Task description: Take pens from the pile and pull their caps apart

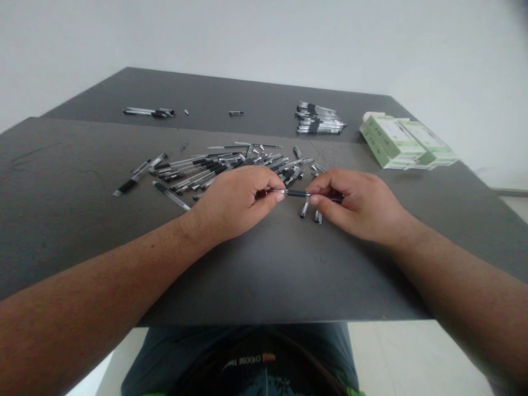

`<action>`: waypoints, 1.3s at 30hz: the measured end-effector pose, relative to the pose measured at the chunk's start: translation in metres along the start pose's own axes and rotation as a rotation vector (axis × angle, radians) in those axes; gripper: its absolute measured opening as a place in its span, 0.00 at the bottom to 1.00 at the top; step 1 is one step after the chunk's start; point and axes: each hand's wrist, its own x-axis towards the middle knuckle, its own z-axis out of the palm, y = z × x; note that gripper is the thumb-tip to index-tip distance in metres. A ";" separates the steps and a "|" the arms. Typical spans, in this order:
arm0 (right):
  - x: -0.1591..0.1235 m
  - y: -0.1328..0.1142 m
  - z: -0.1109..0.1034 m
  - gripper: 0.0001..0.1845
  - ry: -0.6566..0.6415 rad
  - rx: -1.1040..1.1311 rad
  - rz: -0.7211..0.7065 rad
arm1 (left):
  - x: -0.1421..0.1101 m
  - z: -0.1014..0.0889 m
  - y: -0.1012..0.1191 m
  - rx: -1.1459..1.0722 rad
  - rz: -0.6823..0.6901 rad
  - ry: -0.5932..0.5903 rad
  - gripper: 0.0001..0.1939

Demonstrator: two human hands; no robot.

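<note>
Between both hands, level above the table, is a pen (296, 193) with a dark grip section showing. My left hand (237, 201) pinches it at one end with thumb and fingers. On the other end, my right hand (355, 203) is closed in the same way; the parts inside the fingers are hidden. Just behind the hands lies a loose heap of pens and pen parts (206, 168), partly covered by my left hand. Short pen caps (304, 209) rest on the table beside my right fingertips.
Neatly laid pens (317, 125) sit at the back right, near green-and-white boxes (391, 140). A few pens (148, 112) and a small pen part (236, 113) lie at the back. Another pen (134, 179) is left of the heap. The dark table (264, 275) ends close to my lap.
</note>
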 end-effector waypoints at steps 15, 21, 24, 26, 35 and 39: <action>0.000 -0.001 -0.001 0.07 -0.041 -0.004 -0.009 | 0.000 0.000 0.001 -0.003 0.002 -0.001 0.10; -0.001 -0.002 -0.001 0.04 -0.005 0.018 0.026 | 0.000 -0.001 0.001 0.006 -0.027 -0.013 0.11; 0.000 -0.002 -0.001 0.04 -0.013 0.004 0.020 | 0.001 -0.001 0.001 0.005 -0.026 -0.021 0.11; 0.000 -0.002 -0.002 0.06 -0.032 -0.005 0.008 | 0.001 -0.001 0.001 0.000 -0.021 -0.029 0.11; 0.000 -0.001 -0.002 0.05 -0.035 0.008 0.014 | 0.001 -0.002 0.001 0.007 -0.030 -0.034 0.11; 0.001 -0.001 -0.004 0.08 -0.077 -0.015 0.004 | 0.001 -0.001 0.001 -0.007 -0.015 -0.027 0.11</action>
